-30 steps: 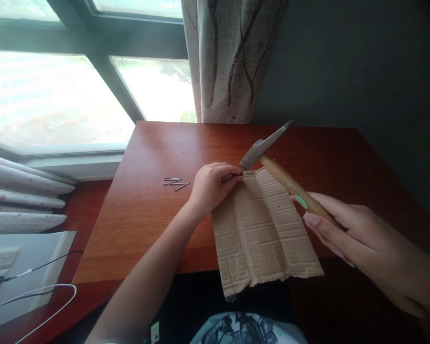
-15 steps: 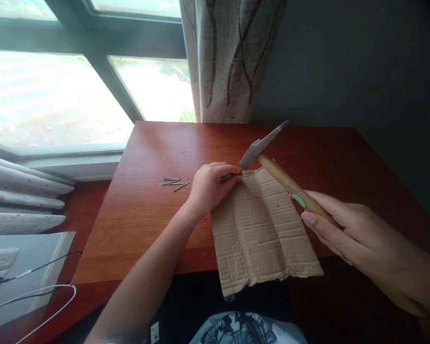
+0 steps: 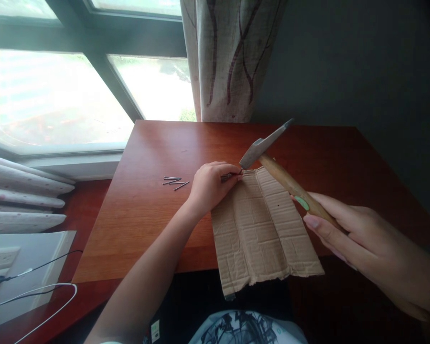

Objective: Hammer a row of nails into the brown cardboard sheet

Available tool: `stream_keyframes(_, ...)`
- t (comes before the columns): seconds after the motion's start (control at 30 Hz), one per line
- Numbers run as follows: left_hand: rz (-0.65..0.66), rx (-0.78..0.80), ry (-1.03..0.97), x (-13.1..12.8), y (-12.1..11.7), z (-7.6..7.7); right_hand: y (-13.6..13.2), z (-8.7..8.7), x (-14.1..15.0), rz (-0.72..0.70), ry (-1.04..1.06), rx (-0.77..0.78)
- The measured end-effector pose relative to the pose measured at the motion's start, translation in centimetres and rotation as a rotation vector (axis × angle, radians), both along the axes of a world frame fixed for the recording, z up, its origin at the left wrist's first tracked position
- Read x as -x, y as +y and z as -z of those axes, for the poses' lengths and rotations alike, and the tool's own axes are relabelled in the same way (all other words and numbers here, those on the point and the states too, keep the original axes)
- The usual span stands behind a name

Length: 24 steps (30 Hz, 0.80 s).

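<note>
Near the tabletop's middle, left hand fingers pinch a nail steady at the cardboard's far corner; right hand, fingers wrapped around the handle, rests the hammer head against it, spare nails lying nearby

loose nails lie left of cardboard.

Wooden-handled steel hammer — creased matt cardboard — glossy wood table.

table (reddish wood) | on it: cardboard sheet overhanging near edge | loose nails
</note>
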State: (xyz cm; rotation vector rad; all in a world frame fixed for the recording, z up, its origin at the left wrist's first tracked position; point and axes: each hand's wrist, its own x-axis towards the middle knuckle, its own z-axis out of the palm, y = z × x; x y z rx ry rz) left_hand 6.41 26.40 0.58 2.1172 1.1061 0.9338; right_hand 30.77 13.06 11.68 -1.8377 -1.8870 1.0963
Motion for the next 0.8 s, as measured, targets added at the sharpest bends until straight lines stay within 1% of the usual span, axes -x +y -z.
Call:
stream_keyframes(0.1,-0.004,-0.005,0.014,-0.1,0.0,-0.1,0.2,-0.1,0.1,-0.024,-0.027,0.004)
stream_keyframes(0.23,0.001,-0.009,0.010,0.0,-0.1,-0.3,0.2,-0.1,0.2,-0.017,-0.031,0.024)
stream_keyframes(0.47,0.030,-0.048,0.082,1.2,-0.4,-1.0,0.1,0.0,0.2,0.008,-0.005,0.000)
stream_keyframes(0.53,0.015,-0.019,0.112,1.6,-0.5,-1.3,0.1,0.0,0.3,0.001,0.001,0.011)
stream_keyframes(0.63,0.006,0.083,0.136,1.9,-0.6,-1.4,0.1,0.0,0.3,-0.002,0.002,0.016)
stream_keyframes(0.7,0.009,0.134,0.131,2.0,-0.6,-1.3,0.1,-0.1,0.2,-0.002,-0.010,0.001)
stream_keyframes(0.8,0.000,0.164,0.113,2.0,-0.6,-1.0,0.1,-0.3,0.2,0.014,-0.030,-0.011)
